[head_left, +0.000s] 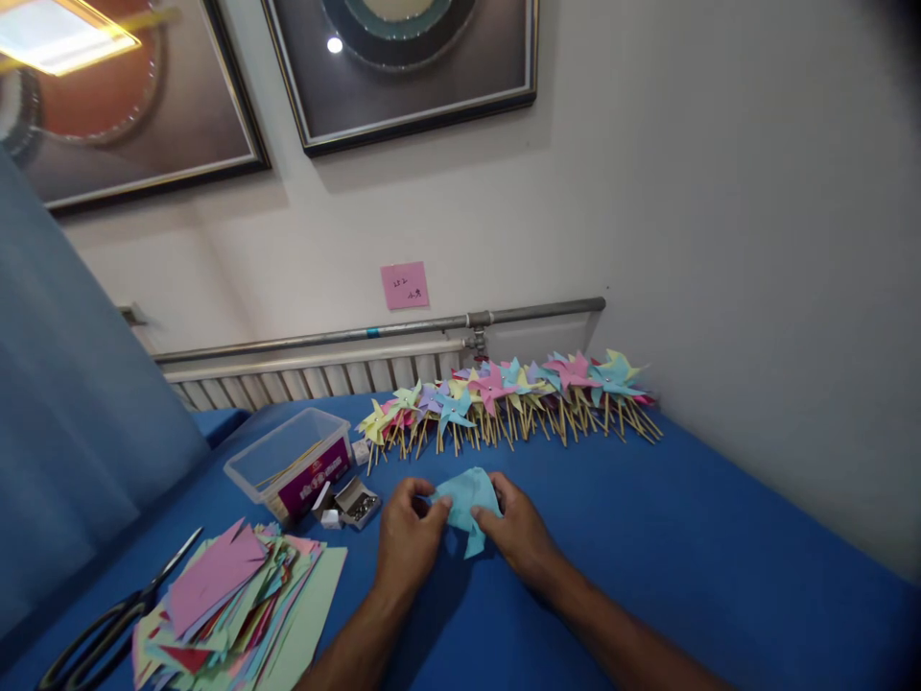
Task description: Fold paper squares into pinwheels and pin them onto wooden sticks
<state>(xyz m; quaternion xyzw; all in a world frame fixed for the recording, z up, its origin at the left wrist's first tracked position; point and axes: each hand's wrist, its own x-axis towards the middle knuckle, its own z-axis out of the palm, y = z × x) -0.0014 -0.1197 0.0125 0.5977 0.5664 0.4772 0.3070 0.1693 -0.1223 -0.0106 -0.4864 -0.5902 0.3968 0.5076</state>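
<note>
Light-blue paper square [466, 499], folded and partly bunched, sits low over the blue bench [691, 537] front-centre, pinched from both sides. Left hand [408, 539] fingertips closed on its left edge, right hand [519, 536] fingertips closed on its right edge; both grips on the same sheet, thumbs up top. Just left of the hands: small open box of pins [358, 502], then a clear plastic tub [292, 463] with sticks inside. Further left, stack of cut coloured paper [237, 605] and black scissors [107, 624] at the bench edge. Behind, a row of finished paper pinwheels [510, 395] lies along the wall. Risk, as a judgement: thin paper pinched at two edges could tear or crease off-line if the hands pull apart; folded corners may spring loose if either pinch eases
</note>
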